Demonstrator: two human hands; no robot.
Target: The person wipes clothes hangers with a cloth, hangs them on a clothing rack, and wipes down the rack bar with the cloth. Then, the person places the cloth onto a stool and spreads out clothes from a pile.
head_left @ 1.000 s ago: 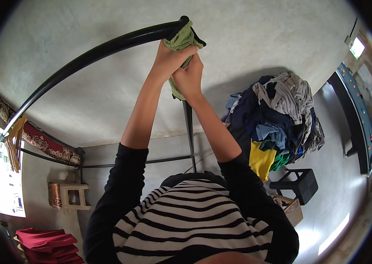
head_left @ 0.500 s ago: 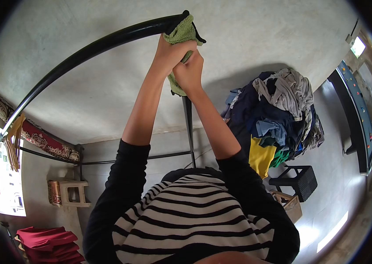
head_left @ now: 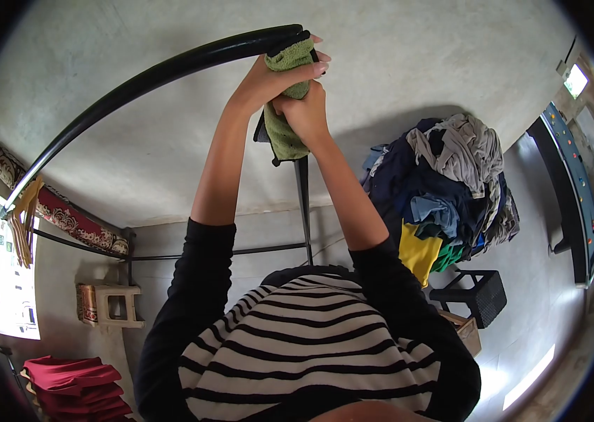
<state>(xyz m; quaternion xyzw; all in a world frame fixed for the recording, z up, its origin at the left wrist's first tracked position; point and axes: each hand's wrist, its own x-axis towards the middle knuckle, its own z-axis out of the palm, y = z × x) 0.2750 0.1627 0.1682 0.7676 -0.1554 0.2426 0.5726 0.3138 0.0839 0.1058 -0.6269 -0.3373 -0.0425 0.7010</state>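
A green cloth [head_left: 287, 133] with black edging is wrapped round the upright of a black metal rack [head_left: 302, 190], just beneath the corner where its curved top bar [head_left: 170, 70] ends. My left hand [head_left: 269, 83] presses the upper part of the cloth around the pole, its fingertips showing past the far side. Directly below, my right hand [head_left: 304, 116] is closed around the cloth and pole. The cloth's lower end hangs loose beneath both hands. Part of the pole is hidden by cloth and hands.
Heaped clothes [head_left: 444, 183] lie to the right, above a black stool [head_left: 480, 295]. Wooden hangers [head_left: 26, 218] hang at the bar's left end. A beige stool [head_left: 120, 306] and folded red cloth [head_left: 75, 387] sit lower left. A dark table [head_left: 567, 190] stands far right.
My left hand's fingers have straightened from a tight fist and now reach past the pole. The cloth's top has come off the bar's corner, and its loose end hangs slightly lower.
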